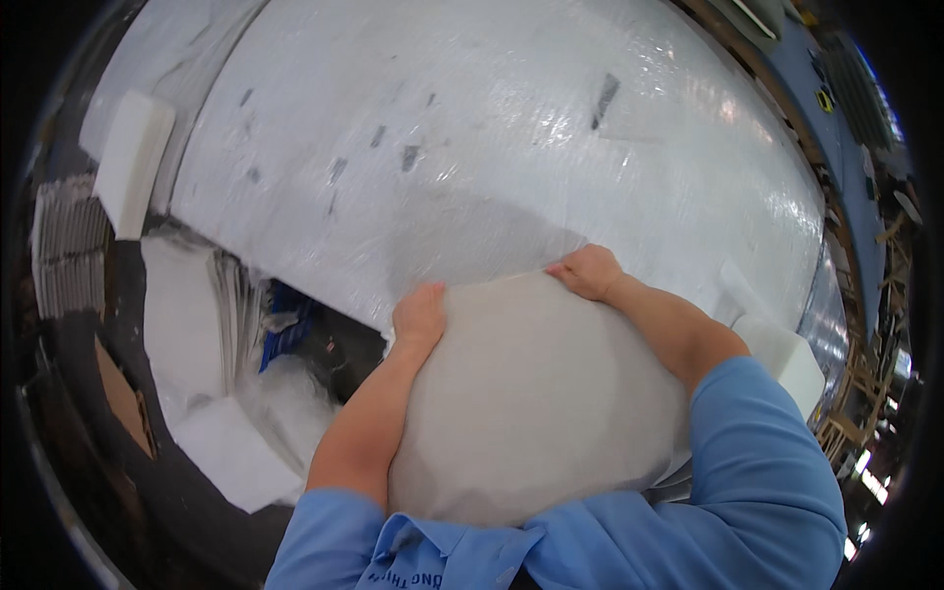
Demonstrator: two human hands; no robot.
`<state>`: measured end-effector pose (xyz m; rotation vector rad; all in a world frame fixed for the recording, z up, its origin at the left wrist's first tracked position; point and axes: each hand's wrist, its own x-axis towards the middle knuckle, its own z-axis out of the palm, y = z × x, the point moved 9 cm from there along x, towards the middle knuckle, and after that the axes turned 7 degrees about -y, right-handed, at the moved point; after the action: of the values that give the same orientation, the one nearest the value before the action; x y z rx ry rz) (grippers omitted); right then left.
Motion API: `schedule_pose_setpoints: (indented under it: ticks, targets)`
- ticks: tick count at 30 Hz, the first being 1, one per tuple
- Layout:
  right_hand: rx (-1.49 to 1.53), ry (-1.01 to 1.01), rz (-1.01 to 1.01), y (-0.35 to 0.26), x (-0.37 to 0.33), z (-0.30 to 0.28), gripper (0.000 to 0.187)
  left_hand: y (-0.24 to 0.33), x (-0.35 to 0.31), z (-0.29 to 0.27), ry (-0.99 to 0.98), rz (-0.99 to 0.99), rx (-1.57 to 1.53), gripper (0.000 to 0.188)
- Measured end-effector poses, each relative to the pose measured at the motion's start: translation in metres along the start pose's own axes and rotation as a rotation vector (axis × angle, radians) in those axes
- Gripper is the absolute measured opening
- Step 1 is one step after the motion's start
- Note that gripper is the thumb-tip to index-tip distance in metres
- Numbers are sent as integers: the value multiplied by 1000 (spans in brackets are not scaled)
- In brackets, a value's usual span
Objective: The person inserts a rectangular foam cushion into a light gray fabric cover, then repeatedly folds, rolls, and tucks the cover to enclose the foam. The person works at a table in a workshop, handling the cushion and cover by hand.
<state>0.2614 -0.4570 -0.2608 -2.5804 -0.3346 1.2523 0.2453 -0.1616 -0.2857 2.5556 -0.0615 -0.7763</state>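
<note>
Head view: left hand (419, 320) and right hand (593, 273) are gripping, fingers (559, 267) closed, a beige cushion (541, 383) at the film-covered desk's near side (492, 118); white sheets (184, 324) are lying left.

Place type: workshop or factory floor, likely packing or assembly area. Indicators: broad bench (492, 108) covered in clear plastic film, scuffed and patched; white foam block (136, 162) at left; layered grey stack (69, 246) beyond dark floor (123, 270); white sheets (182, 324) piled beside bench; brown board (123, 398) on floor. Right side: long blue surface (848, 167), wooden frames (848, 423) crowded near rim. Blue work shirt (610, 541) on wearer.
</note>
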Motion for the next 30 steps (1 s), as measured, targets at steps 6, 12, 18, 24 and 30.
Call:
schedule_pose_setpoints:
  ticks: [6, 12, 18, 24, 30]
  targets:
    - [-61, 68, 34, 8, -3, -7, 60, -2, -6, -9, -144, -23, -53, 49]
    - [1, -6, 57, 9, -2, -6, 61, -11, -44, -18, -245, -65, 30, 49]
    - [-28, 13, -54, 2, 13, 9, 60, -22, -20, -9, -120, -99, 61, 47]
    - [-90, 8, -41, 6, 11, 0, 60, -20, -20, -9, -122, -18, 62, 49]
    - [-11, 57, -37, 20, -12, -6, 48, 8, -16, -13, -495, -83, 14, 72]
